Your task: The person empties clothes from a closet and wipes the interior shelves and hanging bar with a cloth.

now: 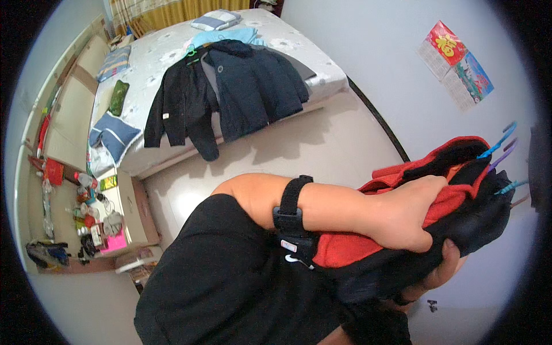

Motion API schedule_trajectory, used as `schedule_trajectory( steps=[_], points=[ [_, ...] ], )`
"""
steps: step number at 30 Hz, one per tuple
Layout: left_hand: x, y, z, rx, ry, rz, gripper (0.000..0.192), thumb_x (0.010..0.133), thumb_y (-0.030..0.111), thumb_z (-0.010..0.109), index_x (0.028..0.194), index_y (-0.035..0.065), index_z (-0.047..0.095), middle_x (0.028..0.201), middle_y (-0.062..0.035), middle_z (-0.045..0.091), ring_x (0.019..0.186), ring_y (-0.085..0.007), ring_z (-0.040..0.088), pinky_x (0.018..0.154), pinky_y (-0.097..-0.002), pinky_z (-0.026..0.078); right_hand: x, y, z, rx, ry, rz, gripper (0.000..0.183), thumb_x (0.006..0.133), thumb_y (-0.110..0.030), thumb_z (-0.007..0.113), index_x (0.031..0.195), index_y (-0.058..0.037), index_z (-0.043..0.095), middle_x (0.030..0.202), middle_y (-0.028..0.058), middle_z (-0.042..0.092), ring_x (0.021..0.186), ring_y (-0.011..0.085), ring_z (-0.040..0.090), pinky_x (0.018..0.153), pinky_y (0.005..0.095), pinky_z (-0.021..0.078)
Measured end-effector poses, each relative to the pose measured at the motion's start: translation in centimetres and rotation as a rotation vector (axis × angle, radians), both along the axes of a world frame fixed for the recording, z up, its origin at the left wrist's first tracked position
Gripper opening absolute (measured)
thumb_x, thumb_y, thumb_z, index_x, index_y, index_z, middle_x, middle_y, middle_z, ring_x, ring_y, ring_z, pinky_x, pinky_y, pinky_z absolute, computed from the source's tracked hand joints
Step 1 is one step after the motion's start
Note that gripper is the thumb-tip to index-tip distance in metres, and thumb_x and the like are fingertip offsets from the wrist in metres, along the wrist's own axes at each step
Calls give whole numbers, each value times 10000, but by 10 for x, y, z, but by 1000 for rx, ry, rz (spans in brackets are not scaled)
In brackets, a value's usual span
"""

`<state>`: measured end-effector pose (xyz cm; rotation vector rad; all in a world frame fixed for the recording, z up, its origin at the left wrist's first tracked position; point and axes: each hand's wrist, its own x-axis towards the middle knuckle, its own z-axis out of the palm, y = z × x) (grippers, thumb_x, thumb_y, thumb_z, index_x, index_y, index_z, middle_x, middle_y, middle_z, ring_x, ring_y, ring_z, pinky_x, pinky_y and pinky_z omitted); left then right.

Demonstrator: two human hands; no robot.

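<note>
My left hand [409, 215] lies over a bundle of hung garments, its fingers closed on a red garment [349, 250] with a black lining. Beneath it, my right hand [444, 269] cups a black garment [478, 224] from the lower side, thumb up. Hooks of a blue hanger [500, 140], a purple hanger [503, 154] and a teal hanger [512, 185] stick out at the bundle's right end. A black strap [291, 207] goes round my left forearm. Parts of both hands' fingers are hidden.
On the bed [146, 56] at the far side lie a black jacket [172, 99], a dark blue coat [258, 82] and pillows. A desk [133, 207] with bottles and small items stands at left. A wall with posters [448, 43] rises at right.
</note>
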<state>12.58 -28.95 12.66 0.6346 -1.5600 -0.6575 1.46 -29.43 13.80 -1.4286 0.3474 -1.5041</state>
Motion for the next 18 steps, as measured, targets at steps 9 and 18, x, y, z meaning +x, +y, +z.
schedule_trajectory(
  steps=[9, 18],
  points=[
    [121, -10, -4, 96, -29, 160, 529, 501, 111, 570, 950, -65, 353, 906, -221, 411, 896, -321, 411, 787, -331, 337, 116, -35, -10, 152, -74, -72, 590, 529, -170, 484, 1052, 65, 347, 1062, 211, 402, 953, 249, 449, 840, 343, 351],
    [191, -61, -20, 127, -18, 344, 488, 506, 105, 577, 903, -72, 353, 862, -232, 414, 855, -345, 427, 748, -354, 361, 184, -102, -30, 138, 6, -24, 535, 634, -189, 424, 1116, 33, 357, 1117, 175, 393, 1064, 253, 359, 912, 343, 262]
  ],
)
